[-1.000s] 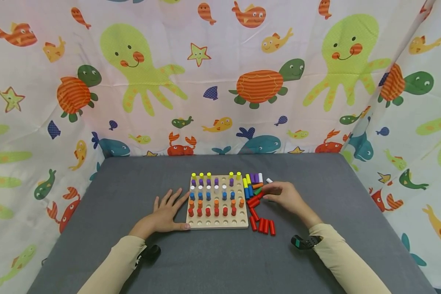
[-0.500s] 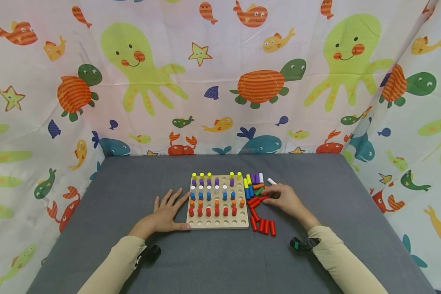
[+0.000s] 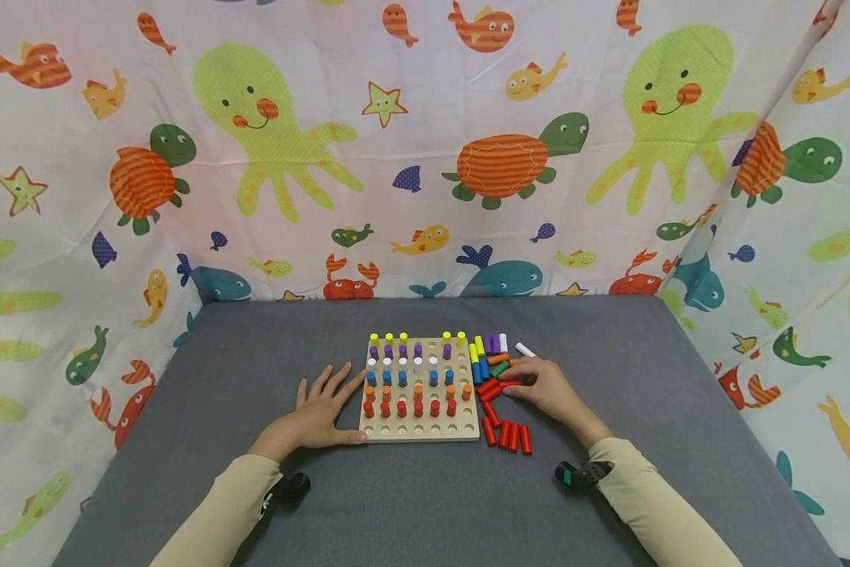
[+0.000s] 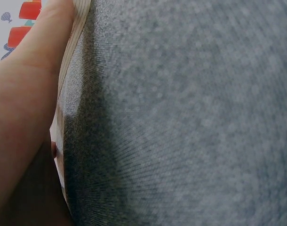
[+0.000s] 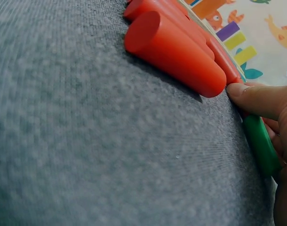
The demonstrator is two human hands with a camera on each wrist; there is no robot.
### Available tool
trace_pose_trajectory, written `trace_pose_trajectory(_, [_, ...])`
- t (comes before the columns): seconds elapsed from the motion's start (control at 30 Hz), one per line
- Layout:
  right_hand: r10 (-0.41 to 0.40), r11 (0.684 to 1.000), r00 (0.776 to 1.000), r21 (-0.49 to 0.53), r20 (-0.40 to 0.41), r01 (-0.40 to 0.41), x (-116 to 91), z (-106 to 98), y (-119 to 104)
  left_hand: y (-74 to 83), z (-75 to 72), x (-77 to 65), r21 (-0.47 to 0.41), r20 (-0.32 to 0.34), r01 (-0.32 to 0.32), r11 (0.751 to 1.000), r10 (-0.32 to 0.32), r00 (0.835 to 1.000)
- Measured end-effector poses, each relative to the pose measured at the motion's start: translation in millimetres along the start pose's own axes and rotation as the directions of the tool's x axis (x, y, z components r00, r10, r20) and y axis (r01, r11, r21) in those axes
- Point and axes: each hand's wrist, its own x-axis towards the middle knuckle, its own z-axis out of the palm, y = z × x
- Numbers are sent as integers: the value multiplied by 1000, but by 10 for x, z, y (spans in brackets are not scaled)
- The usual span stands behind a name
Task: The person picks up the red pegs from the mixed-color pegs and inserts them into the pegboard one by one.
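Note:
A wooden pegboard [image 3: 417,432] lies on the table, with rows of yellow, purple, white, blue, orange and red pegs standing in its holes. My left hand [image 3: 318,417] rests flat at its left side, fingers spread, the thumb at the near left corner. Right of the board, my right hand [image 3: 548,386] has thumb and fingers curled round a red peg [image 3: 511,383], mostly hidden by them. In the right wrist view the thumb tip sits by the end of another red peg, and a green peg [image 5: 262,143] lies close to the fingers.
Loose red pegs [image 3: 513,438] lie nearer the board's front right corner. Loose yellow, blue, purple and white pegs [image 3: 503,343] cluster by its back right edge. A single white peg [image 3: 525,350] lies beyond the right hand. A sea-animal curtain [image 3: 425,157] hangs behind the table [image 3: 425,504].
My right hand has shifted slightly down and left among the loose pegs; the red peg at its fingers now lies flatter. More of the single white peg shows. The left hand stays put.

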Motion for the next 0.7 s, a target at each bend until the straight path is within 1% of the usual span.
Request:
trace_pose_trajectory(0.1, [-1,1000,1000,-9,-4,1,-4,5,-18,2,-1,-3,0,5,3,1000,-3,1000])
trace_pose_trajectory(0.3, [11,1000,1000,-21,-7,-12,-4,12,-40,2,1,-4,2,-16,-6,1000,6,1000])
trace_pose_trajectory(0.7, [3,1000,1000,-29,-1,-3,-3,3,-59,0,12,6,0,-14,-3,1000,3,1000])
